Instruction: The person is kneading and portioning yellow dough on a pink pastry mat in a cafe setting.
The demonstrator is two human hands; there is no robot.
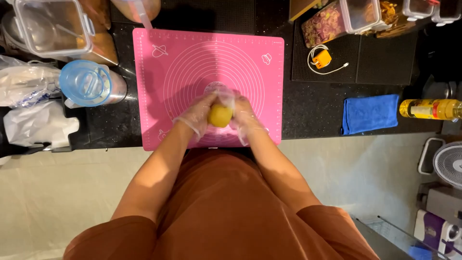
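With your left hand and right hand cupped, fingers closed around the yellow dough ball above the pink mat, it seemingly could slip if your thin gloves slide.

Even, bright overhead lighting; the pink mat is saturated, shadows soft. Glare marks the clear containers at 11 o'clock. Wide-angle distortion bends edges; gloved hands slightly blurred.

A yellow dough ball sits on a pink silicone mat printed with white concentric rings. The table is speckled black; near its right edge lie a blue folded cloth and an orange charger with a white cable.
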